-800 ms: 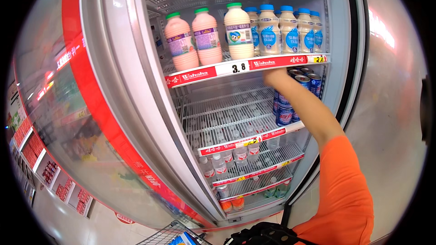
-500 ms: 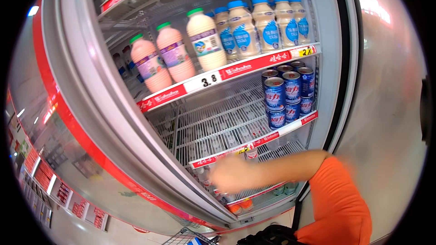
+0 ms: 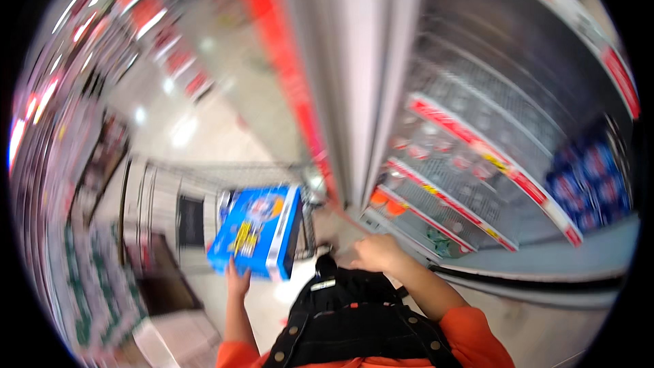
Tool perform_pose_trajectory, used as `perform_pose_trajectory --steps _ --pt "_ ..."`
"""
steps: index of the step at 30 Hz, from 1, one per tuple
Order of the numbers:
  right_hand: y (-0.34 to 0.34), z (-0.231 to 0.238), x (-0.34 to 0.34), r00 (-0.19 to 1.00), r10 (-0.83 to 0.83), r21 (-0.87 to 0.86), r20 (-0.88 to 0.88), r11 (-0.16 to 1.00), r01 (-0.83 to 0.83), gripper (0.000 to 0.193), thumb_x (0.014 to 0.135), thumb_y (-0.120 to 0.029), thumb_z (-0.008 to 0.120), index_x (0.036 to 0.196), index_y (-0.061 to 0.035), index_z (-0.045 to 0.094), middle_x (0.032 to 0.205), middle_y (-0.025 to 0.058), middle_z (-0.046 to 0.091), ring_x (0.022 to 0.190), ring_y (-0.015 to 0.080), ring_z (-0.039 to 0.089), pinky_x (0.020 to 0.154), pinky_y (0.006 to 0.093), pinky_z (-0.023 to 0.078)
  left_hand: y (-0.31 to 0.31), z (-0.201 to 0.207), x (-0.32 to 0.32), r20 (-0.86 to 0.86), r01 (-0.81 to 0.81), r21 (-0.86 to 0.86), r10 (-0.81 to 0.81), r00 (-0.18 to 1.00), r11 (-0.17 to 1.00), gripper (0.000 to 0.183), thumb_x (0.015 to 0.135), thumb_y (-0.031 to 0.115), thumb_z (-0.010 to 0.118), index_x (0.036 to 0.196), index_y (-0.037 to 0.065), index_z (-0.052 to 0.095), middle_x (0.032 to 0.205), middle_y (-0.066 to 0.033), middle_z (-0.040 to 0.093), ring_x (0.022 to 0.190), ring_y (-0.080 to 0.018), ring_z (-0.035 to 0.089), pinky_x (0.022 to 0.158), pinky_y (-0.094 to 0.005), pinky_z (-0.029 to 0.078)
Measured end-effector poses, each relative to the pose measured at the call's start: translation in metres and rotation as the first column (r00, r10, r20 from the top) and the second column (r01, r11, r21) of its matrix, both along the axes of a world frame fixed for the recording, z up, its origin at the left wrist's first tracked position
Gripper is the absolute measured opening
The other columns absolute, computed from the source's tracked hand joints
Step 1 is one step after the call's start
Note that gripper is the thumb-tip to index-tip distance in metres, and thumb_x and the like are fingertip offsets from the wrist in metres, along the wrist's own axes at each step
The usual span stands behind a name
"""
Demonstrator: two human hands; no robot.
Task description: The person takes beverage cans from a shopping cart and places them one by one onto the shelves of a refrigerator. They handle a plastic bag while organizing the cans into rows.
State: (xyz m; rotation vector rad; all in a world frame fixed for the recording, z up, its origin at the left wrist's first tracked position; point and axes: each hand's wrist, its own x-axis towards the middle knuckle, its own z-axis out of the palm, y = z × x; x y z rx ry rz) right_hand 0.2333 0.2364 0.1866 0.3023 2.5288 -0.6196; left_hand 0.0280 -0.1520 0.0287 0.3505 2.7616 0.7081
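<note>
A blue box (image 3: 257, 221) with yellow print and a white edge sits at a wire shopping cart (image 3: 146, 184). My left hand (image 3: 236, 279) is at the box's near edge, a finger stretched up over its side and the thumb apart. To the right, my right hand (image 3: 378, 253) is curled closed in front of the open drinks fridge's lower corner. Its fingers face away, so anything inside them is hidden. Fridge shelves (image 3: 470, 140) with red price strips hold small bottles low down and blue cans (image 3: 591, 180) at the far right. Motion blurs the picture.
The fridge's pale door frame (image 3: 361, 82) rises between cart and shelves. A black bag (image 3: 340, 313) hangs at my front. On the left are a white carton (image 3: 176, 341) and stocked store shelves (image 3: 92, 293); tiled floor (image 3: 184, 129) shows beyond the cart.
My view has swung left and down from the fridge toward the cart. My right hand has moved back from in front of the shelves, and my left hand has come into view.
</note>
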Motion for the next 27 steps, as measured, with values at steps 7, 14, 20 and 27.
perform_pose_trajectory --steps 7,14,20,27 --pt "-0.036 -0.029 -0.022 0.972 0.225 0.018 0.065 0.974 -0.227 0.039 0.075 -0.038 0.061 0.096 -0.0056 0.061 0.093 0.0138 0.064 0.089 0.0300 0.061 0.077 0.0417 0.048 0.001 0.006 -0.004 -0.114 -0.201 0.072 0.209 0.971 0.977 0.077 0.071 0.022 0.069 0.135 0.006 0.029 0.136 -0.0294 0.027 0.124 -0.0423 0.031 0.102 -0.0428 0.030" --pt "-0.102 -0.076 -0.085 0.999 0.034 -0.183 -0.030 0.982 -0.039 0.058 0.077 -0.040 0.060 0.121 -0.0034 0.049 0.110 0.0189 0.058 0.100 0.0317 0.057 0.082 0.0398 0.046 -0.033 -0.018 -0.047 -0.033 -0.194 0.466 0.236 0.971 0.863 0.083 0.067 0.029 0.074 0.130 -0.004 0.030 0.129 -0.0268 0.039 0.118 -0.0348 0.043 0.095 -0.0383 0.037" --pt "-0.137 -0.195 -0.120 0.676 -0.525 -0.584 0.517 0.362 0.727 0.060 0.083 -0.049 0.053 0.119 -0.0004 0.052 0.114 0.0144 0.057 0.100 0.0221 0.056 0.086 0.0323 0.042 -0.047 -0.005 -0.075 0.214 -0.156 0.239 0.104 0.971 0.958 0.065 0.062 0.036 0.077 0.111 0.000 0.054 0.096 -0.0170 0.064 0.089 -0.0289 0.062 0.078 -0.0369 0.048" --pt "-0.174 -0.197 -0.136 0.400 -0.417 -0.559 0.816 -0.392 0.731 0.043 0.084 -0.024 0.055 0.121 -0.0033 0.049 0.114 0.0119 0.059 0.099 0.0263 0.059 0.087 0.0388 0.045 -0.057 -0.023 -0.073 0.081 -0.135 0.087 0.128 0.988 0.987 0.063 0.057 0.045 0.078 0.098 0.002 0.058 0.087 -0.0181 0.065 0.080 -0.0338 0.063 0.068 -0.0407 0.049"
